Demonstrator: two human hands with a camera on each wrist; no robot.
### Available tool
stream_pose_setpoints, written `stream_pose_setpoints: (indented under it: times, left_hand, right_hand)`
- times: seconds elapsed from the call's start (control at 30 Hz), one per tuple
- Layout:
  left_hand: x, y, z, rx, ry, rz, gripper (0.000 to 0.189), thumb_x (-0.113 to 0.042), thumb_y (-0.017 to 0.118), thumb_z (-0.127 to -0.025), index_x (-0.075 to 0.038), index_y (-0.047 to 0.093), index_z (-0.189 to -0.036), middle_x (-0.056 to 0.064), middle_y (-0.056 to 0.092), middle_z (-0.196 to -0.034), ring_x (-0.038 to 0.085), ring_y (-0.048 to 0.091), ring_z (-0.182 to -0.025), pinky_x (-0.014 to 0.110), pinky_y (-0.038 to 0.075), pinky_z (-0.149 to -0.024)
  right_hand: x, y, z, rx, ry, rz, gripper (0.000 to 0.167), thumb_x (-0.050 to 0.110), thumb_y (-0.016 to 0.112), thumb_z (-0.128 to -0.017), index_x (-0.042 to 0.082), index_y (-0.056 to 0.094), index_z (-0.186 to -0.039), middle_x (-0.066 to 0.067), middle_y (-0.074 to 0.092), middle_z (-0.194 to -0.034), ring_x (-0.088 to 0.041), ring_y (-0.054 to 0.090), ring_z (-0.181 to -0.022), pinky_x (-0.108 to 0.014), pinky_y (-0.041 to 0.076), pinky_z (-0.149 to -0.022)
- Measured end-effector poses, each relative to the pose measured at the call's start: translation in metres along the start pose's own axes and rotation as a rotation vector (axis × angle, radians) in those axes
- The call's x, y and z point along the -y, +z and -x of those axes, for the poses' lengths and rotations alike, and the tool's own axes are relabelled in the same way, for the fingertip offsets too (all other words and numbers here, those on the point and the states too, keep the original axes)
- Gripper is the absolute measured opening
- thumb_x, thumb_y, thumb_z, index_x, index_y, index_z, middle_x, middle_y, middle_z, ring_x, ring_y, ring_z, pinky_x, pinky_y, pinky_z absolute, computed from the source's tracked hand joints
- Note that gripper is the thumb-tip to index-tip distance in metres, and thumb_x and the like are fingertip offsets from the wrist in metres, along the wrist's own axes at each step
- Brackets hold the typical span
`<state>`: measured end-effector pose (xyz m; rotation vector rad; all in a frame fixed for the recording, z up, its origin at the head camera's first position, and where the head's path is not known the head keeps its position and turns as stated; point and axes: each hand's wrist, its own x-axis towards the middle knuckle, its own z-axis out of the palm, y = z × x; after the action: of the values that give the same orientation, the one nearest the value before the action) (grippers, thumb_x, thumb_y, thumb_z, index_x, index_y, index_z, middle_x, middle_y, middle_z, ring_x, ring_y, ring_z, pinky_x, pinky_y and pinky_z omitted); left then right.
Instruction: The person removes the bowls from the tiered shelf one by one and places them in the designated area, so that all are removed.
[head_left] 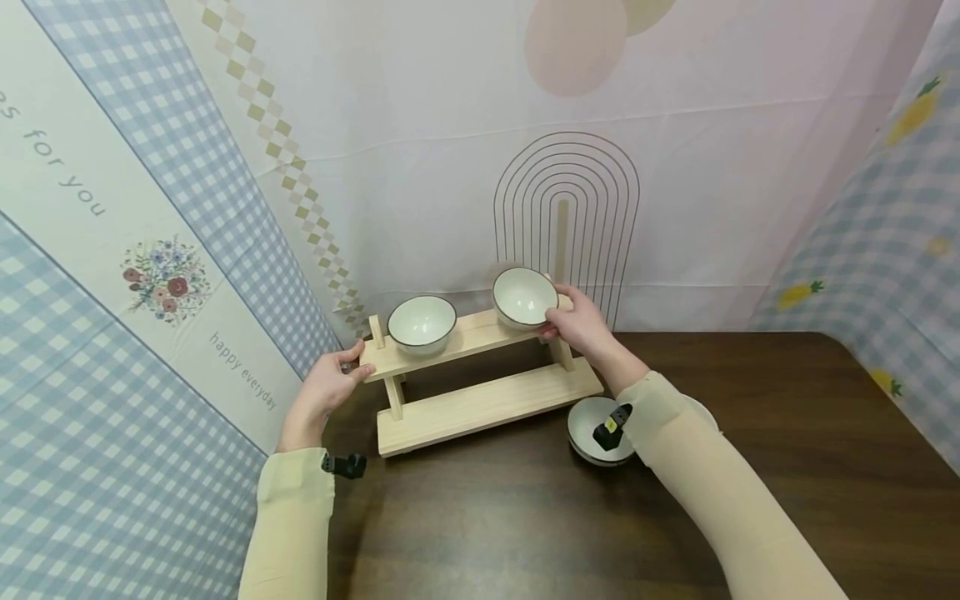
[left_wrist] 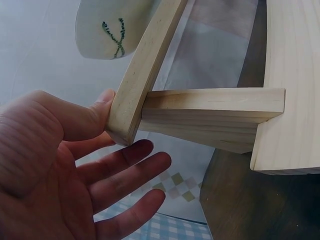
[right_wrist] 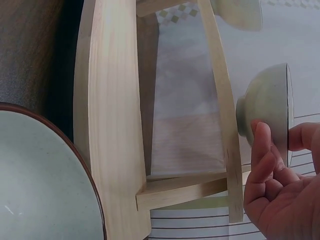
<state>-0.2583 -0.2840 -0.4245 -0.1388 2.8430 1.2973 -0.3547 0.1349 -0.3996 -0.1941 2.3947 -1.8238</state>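
Observation:
A two-tier wooden shelf (head_left: 487, 408) stands at the back of the table. My left hand (head_left: 327, 387) grips the left end of its upper board, thumb on one face; in the left wrist view the other fingers (left_wrist: 132, 180) spread below. My right hand (head_left: 583, 325) pinches the rim and side of a white bowl (head_left: 525, 297) with a dark rim. In the right wrist view that bowl (right_wrist: 265, 100) has its foot right at the upper board's right part. Another white bowl (head_left: 422, 323) sits upright on the board's left part.
More white bowls (head_left: 588, 421) stand on the dark table (head_left: 480, 517) right of the shelf, partly hidden by my right sleeve. A patterned curtain (head_left: 420, 167) hangs close behind the shelf, and a blue checked one (head_left: 187, 400) hangs at the left.

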Motion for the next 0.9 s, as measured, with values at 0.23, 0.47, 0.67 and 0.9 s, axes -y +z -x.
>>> stream_pose_setpoints:
  times: [0.23, 0.47, 0.67, 0.9]
  left_hand:
    - [-0.003, 0.003, 0.001, -0.021, -0.002, -0.005, 0.06, -0.02, 0.067, -0.108, 0.001, 0.042, -0.159, 0.011, 0.037, -0.167, 0.037, 0.034, -0.152, 0.052, 0.034, -0.121]
    - [-0.008, 0.007, 0.002, -0.035, 0.012, -0.031, 0.06, -0.019, 0.066, -0.108, 0.002, 0.043, -0.158, 0.014, 0.039, -0.165, 0.04, 0.04, -0.149, 0.054, 0.036, -0.119]
    - [-0.012, 0.011, 0.003, -0.039, 0.013, -0.047, 0.059, -0.017, 0.065, -0.109, 0.004, 0.041, -0.159, 0.016, 0.038, -0.165, 0.037, 0.051, -0.135, 0.05, 0.043, -0.112]
    - [-0.016, 0.015, 0.004, -0.037, -0.003, -0.055, 0.059, -0.019, 0.063, -0.11, 0.001, 0.039, -0.161, 0.016, 0.037, -0.167, 0.033, 0.054, -0.124, 0.046, 0.046, -0.103]
  right_hand:
    - [-0.003, -0.005, -0.004, 0.013, 0.003, 0.001, 0.072, 0.005, 0.055, -0.101, 0.006, 0.028, -0.168, -0.022, 0.077, -0.099, -0.027, 0.076, -0.084, -0.024, 0.06, -0.073]
    - [-0.006, -0.009, -0.005, 0.018, -0.006, 0.006, 0.071, 0.004, 0.053, -0.102, 0.005, 0.028, -0.168, -0.025, 0.076, -0.103, -0.03, 0.076, -0.088, -0.024, 0.06, -0.074]
    - [-0.01, -0.011, -0.001, -0.002, -0.017, -0.037, 0.067, 0.003, 0.054, -0.102, 0.006, 0.034, -0.166, -0.026, 0.075, -0.106, -0.041, 0.076, -0.096, -0.025, 0.061, -0.073]
    - [-0.015, -0.012, 0.007, -0.038, -0.019, -0.106, 0.066, 0.002, 0.054, -0.101, 0.007, 0.036, -0.165, -0.029, 0.07, -0.116, -0.041, 0.075, -0.097, -0.027, 0.063, -0.076]
